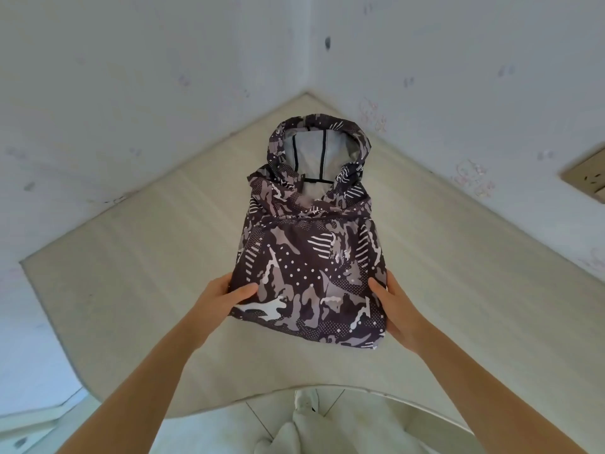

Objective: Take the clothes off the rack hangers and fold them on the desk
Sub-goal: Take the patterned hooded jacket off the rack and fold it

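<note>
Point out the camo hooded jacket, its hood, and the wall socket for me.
camo hooded jacket (311, 283): head view, on the folded body.
hood (319, 152): head view, on its grey lining.
wall socket (589, 178): head view, on its faceplate.

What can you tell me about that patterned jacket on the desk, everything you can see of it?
The jacket is a thin, slightly shiny hooded garment in a dark camouflage print of black, grey and white, with dots and stripes. It lies folded into a compact rectangle on the pale desk, near the wall corner. The hood points away from the person, open, showing a plain grey lining with dark seams. The left hand and right hand grip the near corners of the fold, thumbs on top.
</note>
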Motion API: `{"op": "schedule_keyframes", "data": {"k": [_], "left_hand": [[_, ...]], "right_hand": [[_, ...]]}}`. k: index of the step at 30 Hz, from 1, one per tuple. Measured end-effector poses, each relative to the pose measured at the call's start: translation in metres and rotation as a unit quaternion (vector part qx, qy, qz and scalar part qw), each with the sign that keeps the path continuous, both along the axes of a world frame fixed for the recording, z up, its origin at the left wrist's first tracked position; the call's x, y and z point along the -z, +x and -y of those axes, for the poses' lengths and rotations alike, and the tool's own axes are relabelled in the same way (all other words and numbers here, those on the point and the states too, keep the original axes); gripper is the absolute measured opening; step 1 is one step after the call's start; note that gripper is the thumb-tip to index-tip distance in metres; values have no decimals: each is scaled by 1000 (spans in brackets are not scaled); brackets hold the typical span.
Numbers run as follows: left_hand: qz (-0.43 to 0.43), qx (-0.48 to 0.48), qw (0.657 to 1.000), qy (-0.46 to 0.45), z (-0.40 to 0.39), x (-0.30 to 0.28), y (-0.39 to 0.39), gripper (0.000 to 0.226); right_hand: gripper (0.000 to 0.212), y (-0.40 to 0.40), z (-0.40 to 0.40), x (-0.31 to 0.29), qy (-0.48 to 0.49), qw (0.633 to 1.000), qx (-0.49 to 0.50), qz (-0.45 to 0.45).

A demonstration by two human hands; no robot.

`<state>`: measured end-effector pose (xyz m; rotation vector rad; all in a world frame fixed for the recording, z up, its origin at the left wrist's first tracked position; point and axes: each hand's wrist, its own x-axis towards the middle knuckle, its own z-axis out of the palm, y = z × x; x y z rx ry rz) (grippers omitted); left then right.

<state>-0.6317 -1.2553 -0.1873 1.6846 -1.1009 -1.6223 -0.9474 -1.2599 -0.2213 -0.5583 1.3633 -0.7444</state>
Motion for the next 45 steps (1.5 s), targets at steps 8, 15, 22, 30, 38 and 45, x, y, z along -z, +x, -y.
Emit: {"op": "schedule_keyframes", "data": {"k": [8, 15, 22, 30, 38, 45], "left_hand": [[67, -31, 997, 4, -58, 21, 12, 17], [149, -42, 988, -7, -95, 52, 21, 17], [208, -55, 976, 33, -103, 59, 18, 60], [231, 86, 967, -63, -115, 59, 51, 71], [483, 431, 649, -400, -94, 67, 96, 84], [503, 479, 627, -352, -84, 86, 88, 91]], "right_hand": [[29, 13, -69, 8, -41, 994, 31, -99], [40, 33, -97, 14, -28, 965, -70, -250], [61, 31, -109, 27, -119, 856, -255, -433], [46, 4, -131, 27, -188, 806, -305, -471], [115, -14, -123, 41, -261, 482, -527, -650], [109, -11, -123, 48, -232, 537, -549, -597]]}}
